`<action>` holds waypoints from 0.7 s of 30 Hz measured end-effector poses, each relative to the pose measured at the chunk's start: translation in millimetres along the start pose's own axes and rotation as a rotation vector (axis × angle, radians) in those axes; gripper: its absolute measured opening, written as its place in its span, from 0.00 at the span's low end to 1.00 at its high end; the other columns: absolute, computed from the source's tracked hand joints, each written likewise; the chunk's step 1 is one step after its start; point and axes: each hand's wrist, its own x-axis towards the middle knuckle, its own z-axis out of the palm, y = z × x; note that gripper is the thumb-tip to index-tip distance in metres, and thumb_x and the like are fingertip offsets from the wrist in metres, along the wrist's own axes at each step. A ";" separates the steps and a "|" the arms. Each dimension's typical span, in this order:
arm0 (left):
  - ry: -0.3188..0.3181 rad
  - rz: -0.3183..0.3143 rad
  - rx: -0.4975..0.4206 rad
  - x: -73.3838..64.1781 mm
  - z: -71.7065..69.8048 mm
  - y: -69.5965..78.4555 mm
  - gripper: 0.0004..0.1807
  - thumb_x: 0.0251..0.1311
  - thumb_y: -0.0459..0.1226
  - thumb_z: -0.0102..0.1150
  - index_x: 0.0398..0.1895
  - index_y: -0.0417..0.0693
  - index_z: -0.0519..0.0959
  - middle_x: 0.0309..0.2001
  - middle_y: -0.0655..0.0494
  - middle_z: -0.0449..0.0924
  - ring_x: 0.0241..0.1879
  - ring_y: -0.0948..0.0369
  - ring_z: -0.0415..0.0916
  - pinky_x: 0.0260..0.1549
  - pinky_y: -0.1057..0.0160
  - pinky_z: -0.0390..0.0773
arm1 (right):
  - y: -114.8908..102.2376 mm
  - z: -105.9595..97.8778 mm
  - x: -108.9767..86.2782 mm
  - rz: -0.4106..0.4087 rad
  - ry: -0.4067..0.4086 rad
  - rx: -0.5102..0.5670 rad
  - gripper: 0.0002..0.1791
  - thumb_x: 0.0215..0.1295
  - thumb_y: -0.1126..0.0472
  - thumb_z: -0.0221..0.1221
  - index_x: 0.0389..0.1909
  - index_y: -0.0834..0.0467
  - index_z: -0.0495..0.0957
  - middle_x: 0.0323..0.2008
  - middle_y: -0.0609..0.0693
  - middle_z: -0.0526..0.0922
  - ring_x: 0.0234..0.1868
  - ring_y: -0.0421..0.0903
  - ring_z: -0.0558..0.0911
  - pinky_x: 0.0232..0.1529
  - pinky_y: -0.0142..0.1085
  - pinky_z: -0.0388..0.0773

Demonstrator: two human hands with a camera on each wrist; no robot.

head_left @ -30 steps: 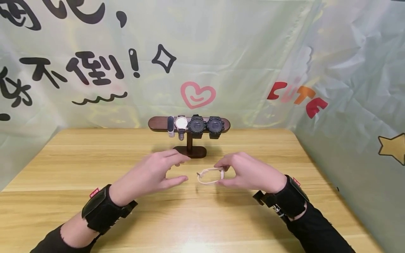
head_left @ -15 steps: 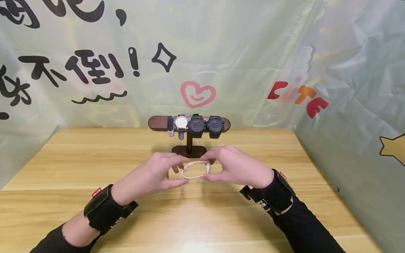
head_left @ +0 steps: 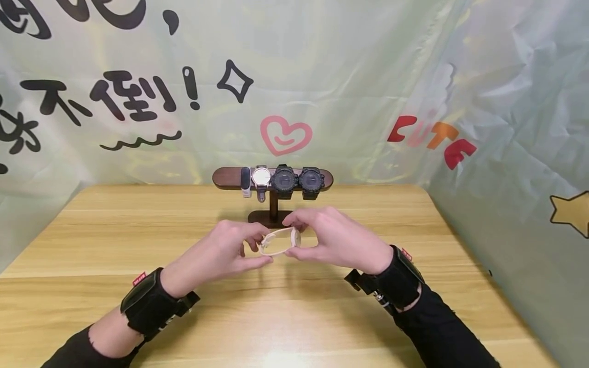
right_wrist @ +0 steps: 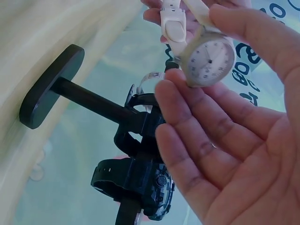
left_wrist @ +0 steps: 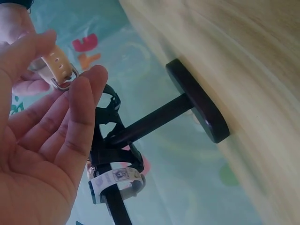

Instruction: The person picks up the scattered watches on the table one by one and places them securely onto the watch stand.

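Note:
A pale cream wristwatch [head_left: 296,237] with its strap in a loop is held up between both hands, in front of the watch stand. My right hand [head_left: 338,237] pinches it at the case, thumb below and fingers above. The round white dial [right_wrist: 211,61] with dark numerals faces the right palm. My left hand [head_left: 218,248] pinches the opposite side of the loop. There, in the left wrist view, a holed strap [left_wrist: 57,64] and metal buckle [left_wrist: 65,83] show at the thumb and fingertips.
Behind the hands stands a dark wooden watch stand [head_left: 227,177] on the wooden table [head_left: 138,220]. Its bar carries a slim band [head_left: 246,179], a light-faced watch [head_left: 261,176] and two chunky black watches [head_left: 284,180]. A printed cloth [head_left: 368,61] hangs behind and at the right.
My right hand has carried the wristwatch leftward to my left hand, which now grips the strap side. The watch has turned slightly, so more of its case shows.

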 end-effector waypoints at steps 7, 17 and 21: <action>0.018 -0.040 -0.067 0.3 1.0 -3.4 0.17 0.62 0.38 0.78 0.50 0.44 0.84 0.33 0.58 0.91 0.33 0.66 0.88 0.29 0.74 0.85 | -0.2 2.8 2.5 -0.014 0.066 0.042 0.22 0.64 0.52 0.77 0.54 0.56 0.83 0.42 0.41 0.88 0.44 0.35 0.86 0.48 0.31 0.87; 0.074 -0.067 -0.103 0.7 0.6 -4.6 0.12 0.62 0.38 0.78 0.45 0.48 0.86 0.31 0.64 0.89 0.31 0.74 0.85 0.35 0.71 0.88 | 0.5 2.9 3.2 -0.013 0.088 0.108 0.25 0.63 0.51 0.77 0.57 0.57 0.84 0.47 0.45 0.90 0.45 0.38 0.89 0.50 0.31 0.88; 0.085 -0.074 -0.115 0.5 0.5 -5.2 0.12 0.62 0.38 0.78 0.45 0.48 0.86 0.31 0.64 0.89 0.31 0.74 0.85 0.36 0.71 0.88 | 1.4 3.5 3.1 -0.002 0.074 0.115 0.26 0.64 0.50 0.77 0.58 0.57 0.84 0.49 0.47 0.90 0.46 0.37 0.89 0.52 0.32 0.88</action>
